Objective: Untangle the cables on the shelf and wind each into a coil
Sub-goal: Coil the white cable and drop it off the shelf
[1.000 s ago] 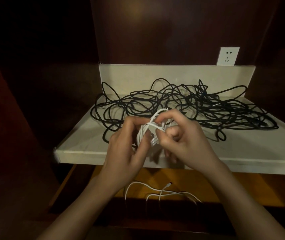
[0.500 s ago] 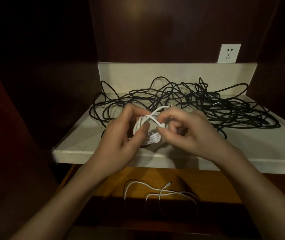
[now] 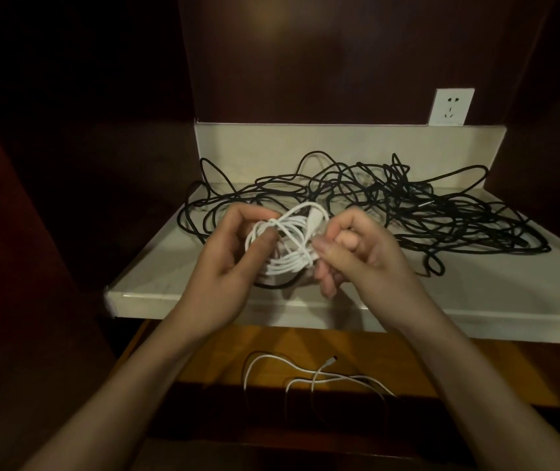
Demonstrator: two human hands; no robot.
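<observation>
A small white cable coil (image 3: 288, 246) hangs just above the front of the pale shelf (image 3: 169, 280), held between both hands. My left hand (image 3: 234, 263) grips its left side, thumb pressed on the loops. My right hand (image 3: 356, 256) pinches its right side, where a white plug end sticks up. Behind them a large tangle of black cable (image 3: 407, 212) sprawls over the shelf, from the left edge to the far right.
A loose white cable (image 3: 319, 375) lies on the orange wooden surface below the shelf. A white wall socket (image 3: 452, 107) sits above the shelf's back panel at the right. Dark wooden walls close in on both sides.
Both hands have lifted the white coil a little away from me. The coil now lies more spread out between the hands, with the plug end showing at the top.
</observation>
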